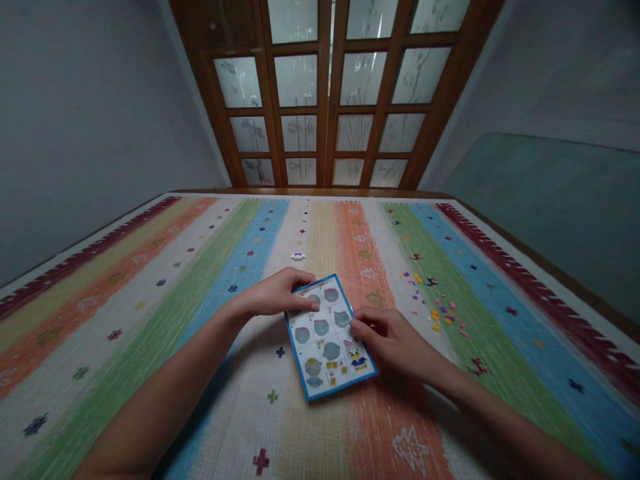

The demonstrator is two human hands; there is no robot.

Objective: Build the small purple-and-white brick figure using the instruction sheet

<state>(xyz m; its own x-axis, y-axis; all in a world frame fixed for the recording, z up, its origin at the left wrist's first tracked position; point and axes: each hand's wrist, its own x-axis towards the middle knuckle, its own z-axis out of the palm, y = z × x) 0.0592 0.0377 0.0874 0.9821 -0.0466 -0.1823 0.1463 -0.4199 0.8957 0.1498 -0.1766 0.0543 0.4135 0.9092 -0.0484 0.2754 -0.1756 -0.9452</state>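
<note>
A blue-edged instruction sheet (320, 347) with grey step pictures and a small coloured figure printed on it is held up, tilted, over the middle of the table. My left hand (280, 292) grips its upper left edge, the thumb lying on the printed face. At the right edge, my right hand (387, 339) pinches the sheet between thumb and curled fingers. Beyond the sheet lies a small white and purple piece (299, 257), apart from both hands. To the right of my right hand, several tiny yellow, orange, pink and purple bricks (443, 315) are scattered loose.
A striped cloth (210, 373) with crosses and tree patterns covers the table. Past its far edge stands a wooden door (327, 100) with patterned glass panes. Pale walls rise on both sides, and a greenish panel (560, 193) leans at the right.
</note>
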